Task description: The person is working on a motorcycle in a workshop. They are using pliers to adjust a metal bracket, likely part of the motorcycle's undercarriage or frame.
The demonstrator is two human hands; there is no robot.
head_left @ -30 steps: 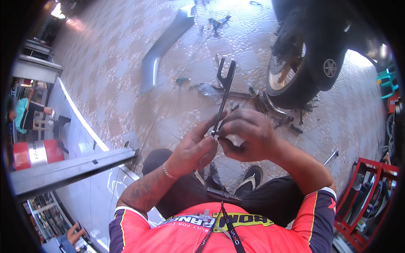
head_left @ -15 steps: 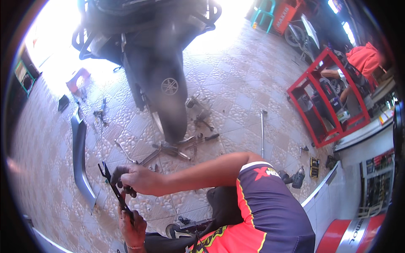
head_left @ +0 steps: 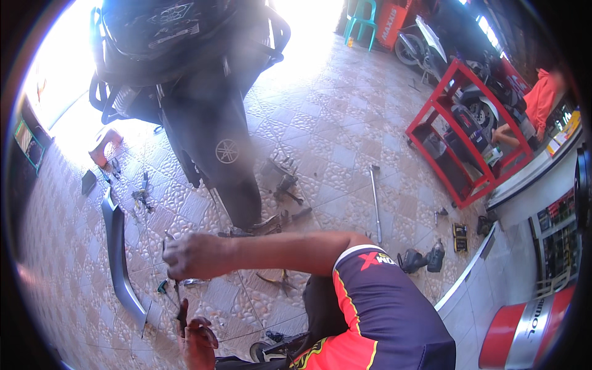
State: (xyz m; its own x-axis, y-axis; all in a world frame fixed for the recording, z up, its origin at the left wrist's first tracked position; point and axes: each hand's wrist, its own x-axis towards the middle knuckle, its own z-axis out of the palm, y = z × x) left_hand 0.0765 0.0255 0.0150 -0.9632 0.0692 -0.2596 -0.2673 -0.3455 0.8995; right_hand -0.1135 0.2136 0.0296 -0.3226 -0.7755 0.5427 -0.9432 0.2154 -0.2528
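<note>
My right hand (head_left: 197, 256), its arm stretched across from the right, is closed around the upper part of a long, thin black piece (head_left: 182, 313). My left hand (head_left: 198, 342) is lower down at the piece's near end, with the thumb side against it and the other fingers curled loosely. The piece now shows almost edge-on, and my right hand hides much of it. On the floor to the left lies a long curved grey panel (head_left: 118, 253). Pliers (head_left: 279, 282) lie on the tiles right of my hands, partly below my forearm.
Ahead stands a dark motorcycle (head_left: 209, 129) with loose tools and parts around its base. A long-handled wrench (head_left: 376, 206) and a cordless drill (head_left: 434, 256) lie to the right. Beyond are a red cart (head_left: 425, 154), a seated person (head_left: 539, 102) and a red-and-white drum (head_left: 524, 333).
The black piece has turned from showing its forked end to nearly edge-on. My right hand has closed over its upper part, my left has dropped slightly, and the view has shifted.
</note>
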